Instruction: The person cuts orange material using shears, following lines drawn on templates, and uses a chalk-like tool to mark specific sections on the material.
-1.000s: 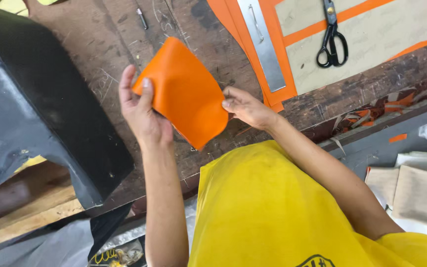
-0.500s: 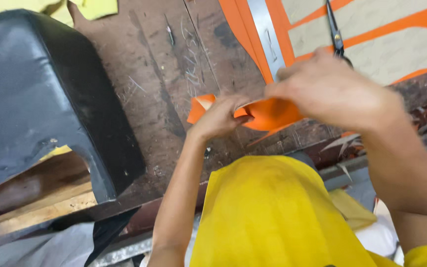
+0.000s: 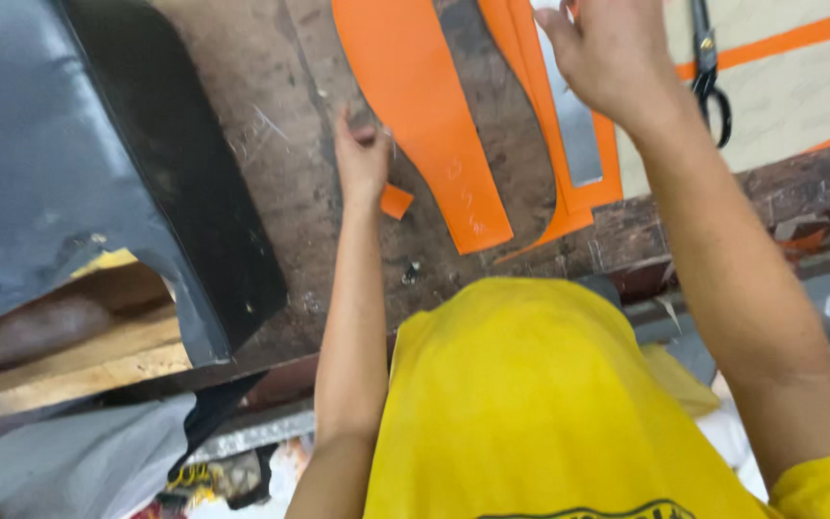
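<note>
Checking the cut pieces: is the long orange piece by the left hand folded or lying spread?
Spread: the long orange piece lies flat on the workbench, no fold visible, beside the left hand.

No packages, signs or screens show here. The only lettering is faint white handwritten marks on the long orange cut piece lying on the bench, near its lower end, too small to make out.

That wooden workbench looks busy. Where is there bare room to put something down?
Bare scratched wood lies between the black cover and the long orange strip, around the left hand. The right side is crowded: orange pieces, metal ruler, scissors, right hand.
</note>
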